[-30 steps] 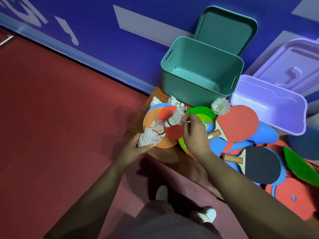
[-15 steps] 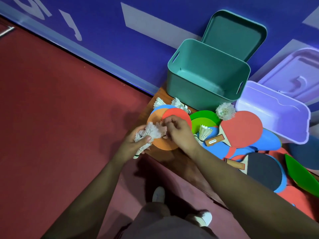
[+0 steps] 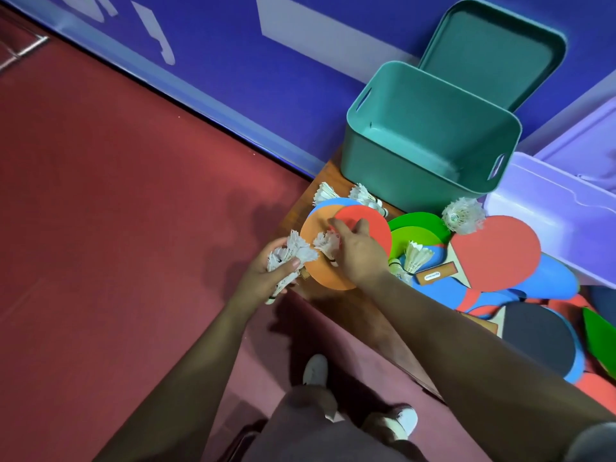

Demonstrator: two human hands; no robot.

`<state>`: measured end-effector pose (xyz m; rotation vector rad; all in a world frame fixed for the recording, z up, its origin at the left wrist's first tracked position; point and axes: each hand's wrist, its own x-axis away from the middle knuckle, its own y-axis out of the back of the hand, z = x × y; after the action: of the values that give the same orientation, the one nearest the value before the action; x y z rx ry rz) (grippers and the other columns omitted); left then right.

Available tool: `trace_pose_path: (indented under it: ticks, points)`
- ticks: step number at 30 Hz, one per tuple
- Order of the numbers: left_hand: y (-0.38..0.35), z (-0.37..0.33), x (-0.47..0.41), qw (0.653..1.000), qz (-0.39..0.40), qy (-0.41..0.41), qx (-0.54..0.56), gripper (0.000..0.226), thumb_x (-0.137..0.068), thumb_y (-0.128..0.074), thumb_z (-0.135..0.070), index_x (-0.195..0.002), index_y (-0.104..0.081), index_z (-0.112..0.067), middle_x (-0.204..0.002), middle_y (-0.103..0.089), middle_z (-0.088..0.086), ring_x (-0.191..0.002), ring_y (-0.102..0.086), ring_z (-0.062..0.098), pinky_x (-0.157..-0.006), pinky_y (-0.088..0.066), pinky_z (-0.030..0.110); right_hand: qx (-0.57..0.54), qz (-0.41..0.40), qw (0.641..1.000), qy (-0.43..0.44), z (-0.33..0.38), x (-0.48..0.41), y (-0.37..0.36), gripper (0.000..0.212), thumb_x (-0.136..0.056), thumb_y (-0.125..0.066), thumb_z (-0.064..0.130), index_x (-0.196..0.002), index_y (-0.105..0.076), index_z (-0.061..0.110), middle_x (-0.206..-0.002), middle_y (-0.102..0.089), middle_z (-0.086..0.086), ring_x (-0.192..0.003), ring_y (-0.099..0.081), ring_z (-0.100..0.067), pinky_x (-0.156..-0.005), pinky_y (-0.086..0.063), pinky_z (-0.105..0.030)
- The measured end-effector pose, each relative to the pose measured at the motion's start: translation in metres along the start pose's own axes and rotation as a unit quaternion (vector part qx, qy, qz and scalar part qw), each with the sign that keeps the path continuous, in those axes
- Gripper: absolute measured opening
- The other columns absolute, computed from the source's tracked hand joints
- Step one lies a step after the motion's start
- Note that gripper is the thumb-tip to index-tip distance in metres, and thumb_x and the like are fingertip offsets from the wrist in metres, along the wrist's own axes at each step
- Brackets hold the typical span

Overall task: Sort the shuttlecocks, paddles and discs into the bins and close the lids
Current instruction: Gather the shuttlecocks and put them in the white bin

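On the red floor at the far left nothing lies; the action begins at the corner of a wooden surface (image 3: 336, 305). The left hand (image 3: 266, 278) is closed around a bunch of shuttlecocks (image 3: 290, 258), their white feathers fanning above the thumb. Just to its right, the right hand (image 3: 360, 255) rests over an orange disc (image 3: 316, 275) and a red disc (image 3: 366, 225), fingers partly spread, index finger stretched forward; one more shuttlecock (image 3: 328, 245) sits against its knuckles, though whether it is gripped cannot be told. A second ago the left hand held fewer shuttlecocks and the right was lifting one from the discs, so the bunch has grown, and the gathering step seems well underway.

Further right, two shuttlecocks (image 3: 363, 196) lie behind the discs, another (image 3: 416, 256) rests on green discs (image 3: 416, 228), and a fluffy one (image 3: 463, 215) sits at the edge of a red paddle (image 3: 496, 251). Behind stands an open teal bin (image 3: 430, 168), nothing visible inside, its lid (image 3: 493, 51) leaning on the wall. At the far right are a purple bin (image 3: 550, 208) and a black paddle (image 3: 536, 338) among more discs. Nothing appears sorted yet.
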<state>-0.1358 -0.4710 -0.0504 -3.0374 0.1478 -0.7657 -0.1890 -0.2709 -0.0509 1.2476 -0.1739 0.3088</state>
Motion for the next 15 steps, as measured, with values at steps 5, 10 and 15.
trace_pose_path:
  ticks: [5,10,15]
  points:
    - [0.0,0.0,-0.005,1.0,-0.003,-0.003,-0.012,0.038,-0.089,-0.069,-0.023,-0.121,-0.057,-0.039,-0.094,-0.071,-0.01,-0.074,-0.067,0.013,-0.065,-0.049,0.036,0.065,0.071,0.995,-0.008,-0.006,-0.016,-0.01,0.033,-0.096,-0.05,0.019,-0.126,-0.061,0.025,-0.136,-0.04,-0.012,-0.104,-0.063,-0.034,-0.084,-0.054,-0.04]
    - [-0.005,-0.009,-0.007,1.0,0.011,-0.024,-0.001,0.04,-0.091,-0.066,-0.012,-0.126,-0.055,-0.026,-0.09,-0.069,-0.004,-0.063,-0.064,0.007,-0.055,-0.048,0.023,-0.221,-0.111,0.968,-0.029,-0.017,0.003,0.009,0.019,-0.089,-0.063,0.016,-0.106,-0.071,0.019,-0.111,-0.053,-0.009,-0.095,-0.058,-0.023,-0.091,-0.045,-0.027]
    - [-0.029,-0.025,-0.021,0.994,0.101,-0.047,-0.024,0.048,-0.085,-0.071,-0.01,-0.128,-0.055,-0.026,-0.101,-0.065,0.0,-0.075,-0.062,0.01,-0.059,-0.049,0.02,-0.408,-0.108,0.905,-0.051,-0.027,0.03,0.037,0.007,-0.086,-0.073,0.023,-0.089,-0.066,0.023,-0.086,-0.058,0.003,-0.07,-0.05,0.005,-0.07,-0.039,-0.01]
